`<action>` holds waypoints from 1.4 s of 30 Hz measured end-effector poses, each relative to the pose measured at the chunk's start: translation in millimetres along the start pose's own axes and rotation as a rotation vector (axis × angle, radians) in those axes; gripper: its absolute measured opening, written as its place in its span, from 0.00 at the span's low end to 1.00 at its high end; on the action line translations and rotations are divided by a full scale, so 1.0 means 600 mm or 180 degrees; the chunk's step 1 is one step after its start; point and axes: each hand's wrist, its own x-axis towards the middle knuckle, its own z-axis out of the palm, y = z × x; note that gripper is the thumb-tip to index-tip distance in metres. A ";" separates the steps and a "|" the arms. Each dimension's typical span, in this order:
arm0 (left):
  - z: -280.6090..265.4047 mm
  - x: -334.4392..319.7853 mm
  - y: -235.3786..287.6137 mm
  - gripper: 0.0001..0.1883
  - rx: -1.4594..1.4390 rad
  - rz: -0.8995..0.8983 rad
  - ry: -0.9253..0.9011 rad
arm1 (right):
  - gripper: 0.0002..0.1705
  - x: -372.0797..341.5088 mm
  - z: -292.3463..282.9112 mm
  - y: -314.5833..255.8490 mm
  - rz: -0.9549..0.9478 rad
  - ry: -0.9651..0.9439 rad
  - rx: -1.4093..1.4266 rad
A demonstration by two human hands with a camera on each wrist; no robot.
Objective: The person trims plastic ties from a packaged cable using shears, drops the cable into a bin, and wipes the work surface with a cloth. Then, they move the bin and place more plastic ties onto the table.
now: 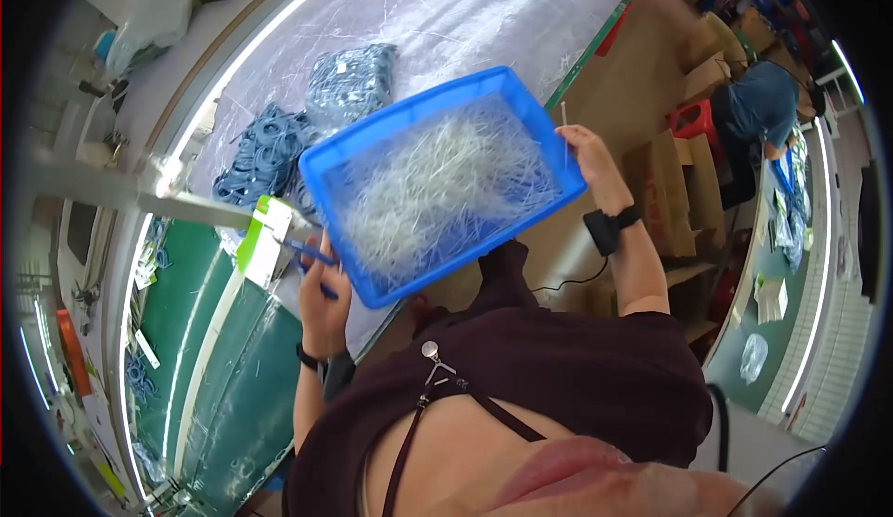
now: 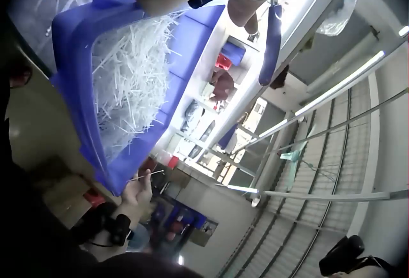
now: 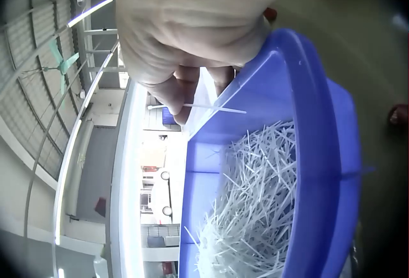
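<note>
A blue plastic bin [image 1: 428, 277] full of thin clear-white plastic strips [image 1: 446, 163] is held up between my two hands, over the table's edge and in front of my body. My left hand [image 1: 324, 312] grips its near left corner and also holds blue-handled pliers [image 1: 316, 255]; their handles [image 2: 271, 45] show in the left wrist view, with the jaws hidden. At the bin's right end, my right hand [image 1: 595, 165] holds the wall. Its fingers also pinch one thin white strip [image 3: 198, 107], which crosses the rim in the right wrist view.
Coiled grey-blue cables [image 1: 265, 154] and a clear-wrapped bundle of them [image 1: 352, 80] lie on the plastic-covered table [image 1: 465, 14]. A green-and-white box [image 1: 265, 242] stands left of the bin. Cardboard boxes [image 1: 665, 191] and a seated person [image 1: 758, 103] are to the right.
</note>
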 end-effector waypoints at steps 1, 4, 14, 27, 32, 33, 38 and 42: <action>0.034 0.047 -0.027 0.24 0.0043 -0.0050 -0.0109 | 0.10 0.037 -0.040 -0.024 0.0007 -0.0011 0.0029; 0.056 0.243 -0.118 0.21 0.1510 0.0294 -0.0777 | 0.11 0.167 -0.157 -0.080 -0.0054 0.0107 0.0103; 0.403 0.837 -0.309 0.24 0.5138 0.2610 -0.2805 | 0.11 0.447 -0.404 -0.129 -0.0180 0.1444 0.1256; 0.563 1.178 -0.510 0.19 0.3525 0.0767 -0.1300 | 0.13 0.554 -0.433 -0.059 -0.0243 0.2081 0.2412; 0.555 1.006 -0.509 0.14 0.6083 0.1203 -0.1487 | 0.13 0.479 -0.557 -0.012 -0.0726 0.1274 0.0648; 0.468 0.991 -0.505 0.19 0.3050 0.1210 -0.2880 | 0.14 0.439 -0.524 -0.043 -0.0879 0.1530 0.0541; 0.285 0.556 -0.402 0.25 0.1303 -0.0301 -0.1313 | 0.12 0.309 -0.313 -0.050 -0.0204 -0.0031 -0.0154; 0.180 0.236 -0.333 0.30 0.0366 -0.1121 -0.0347 | 0.12 0.244 -0.126 0.030 0.0985 -0.1546 -0.0685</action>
